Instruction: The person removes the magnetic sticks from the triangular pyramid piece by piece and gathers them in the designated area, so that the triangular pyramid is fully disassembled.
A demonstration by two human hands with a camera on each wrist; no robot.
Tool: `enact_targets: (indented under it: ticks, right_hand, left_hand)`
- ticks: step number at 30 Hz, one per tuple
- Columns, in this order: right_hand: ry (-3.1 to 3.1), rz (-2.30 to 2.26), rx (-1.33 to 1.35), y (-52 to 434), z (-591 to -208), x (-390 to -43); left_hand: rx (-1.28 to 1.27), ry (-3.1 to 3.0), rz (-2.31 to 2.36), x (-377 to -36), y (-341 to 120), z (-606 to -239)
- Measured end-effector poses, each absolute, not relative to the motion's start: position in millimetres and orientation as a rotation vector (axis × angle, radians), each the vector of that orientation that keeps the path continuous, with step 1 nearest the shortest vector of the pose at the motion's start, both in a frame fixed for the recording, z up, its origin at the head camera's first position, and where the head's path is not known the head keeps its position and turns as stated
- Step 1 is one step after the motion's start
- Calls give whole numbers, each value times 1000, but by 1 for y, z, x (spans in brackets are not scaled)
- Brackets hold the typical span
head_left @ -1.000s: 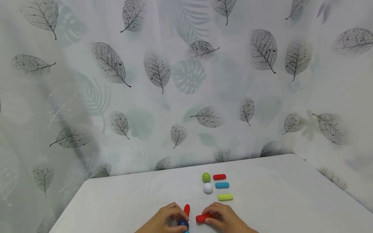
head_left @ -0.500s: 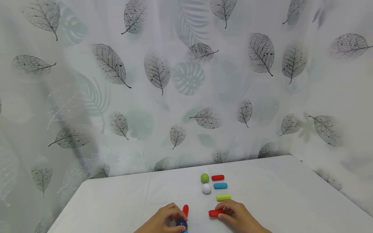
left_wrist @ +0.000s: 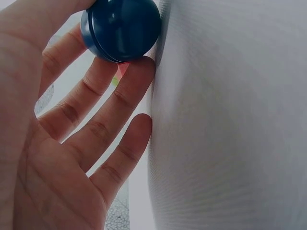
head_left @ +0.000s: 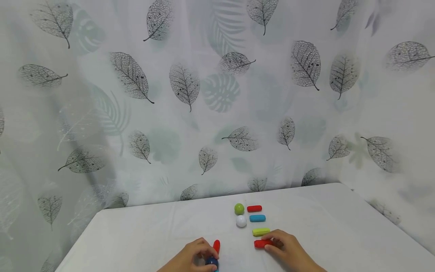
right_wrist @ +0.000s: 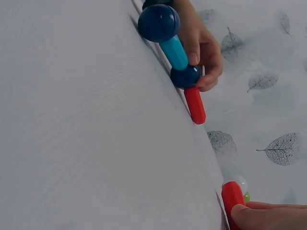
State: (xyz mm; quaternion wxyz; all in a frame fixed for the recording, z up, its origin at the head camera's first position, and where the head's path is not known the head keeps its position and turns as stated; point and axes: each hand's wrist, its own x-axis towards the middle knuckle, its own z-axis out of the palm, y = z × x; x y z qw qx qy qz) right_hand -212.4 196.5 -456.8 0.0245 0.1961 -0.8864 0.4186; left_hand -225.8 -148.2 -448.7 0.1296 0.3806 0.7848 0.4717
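Observation:
My left hand (head_left: 193, 257) pinches a dark blue ball (head_left: 212, 262) between thumb and fingers, low on the white table. A red rod (right_wrist: 194, 106) sticks out from that ball on the far side. On its near side, a light blue rod (right_wrist: 174, 52) joins it to a second dark blue ball (right_wrist: 158, 24), seen in the right wrist view. The left wrist view shows the pinched ball (left_wrist: 123, 29) close up, beside the tabletop. With thumb and fingers my right hand (head_left: 287, 248) holds another red rod (head_left: 261, 244), just nearer than the yellow rod.
Farther back on the white table (head_left: 156, 226) lie a green ball (head_left: 239, 209) and a white ball (head_left: 241, 221). Right of them are a red rod (head_left: 254, 208), a light blue rod (head_left: 257, 218) and a yellow rod (head_left: 261, 231). A leaf-patterned curtain (head_left: 183, 132) hangs behind.
My right hand has carried the red rod to the right and somewhat farther back, away from the left hand. The left hand keeps its pinch on the dark blue ball in about the same place.

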Motion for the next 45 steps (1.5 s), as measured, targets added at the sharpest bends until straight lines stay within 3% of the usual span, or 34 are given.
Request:
enact_targets:
  ticks: [23, 45]
  right_hand:
    - [-2635, 1230, 517, 192, -454, -213]
    - [-2613, 1570, 877, 163, -442, -190]
  left_hand:
    - [1141, 2250, 1397, -227, -148, -449]
    - [1034, 2040, 1422, -223, -133, -452]
